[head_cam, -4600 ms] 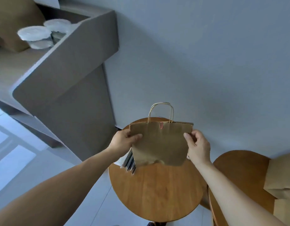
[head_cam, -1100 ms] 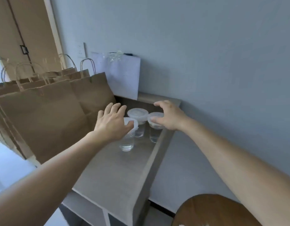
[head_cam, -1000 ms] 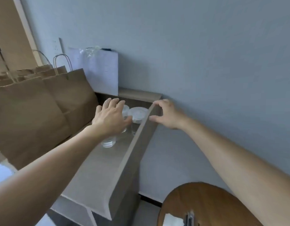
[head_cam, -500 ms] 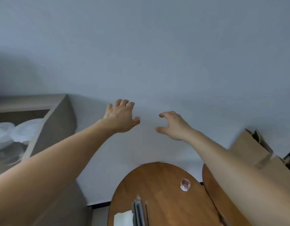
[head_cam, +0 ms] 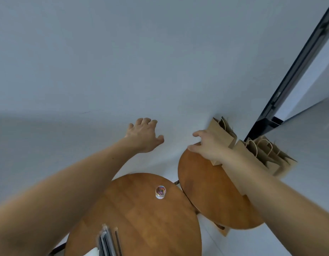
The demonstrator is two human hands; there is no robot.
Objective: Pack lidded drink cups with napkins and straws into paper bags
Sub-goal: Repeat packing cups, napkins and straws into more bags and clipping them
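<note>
1. The left hand (head_cam: 143,134) is spread and empty. The right hand (head_cam: 208,145), fingers loosely curved, holds nothing, in front of the brown paper bags (head_cam: 261,154).
2. A second ago both hovered at the lidded cups on the shelf. They have swung away empty, so the cups, now out of view, remain unpacked.
3. The bags stand on the farther round wooden table (head_cam: 206,196). The nearer round wooden table (head_cam: 137,218) holds dark straws (head_cam: 107,242), a white napkin (head_cam: 95,253) and a small clear tub of coloured paper clips (head_cam: 160,192), all clear of the reach.

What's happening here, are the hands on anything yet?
Nothing is held. The person's left hand is spread open in the air before the wall. The right hand reaches, empty, toward the paper bags standing on the right round table. The left round table carries straws and a small tub of coloured paper clips. No cups are in view.
</note>
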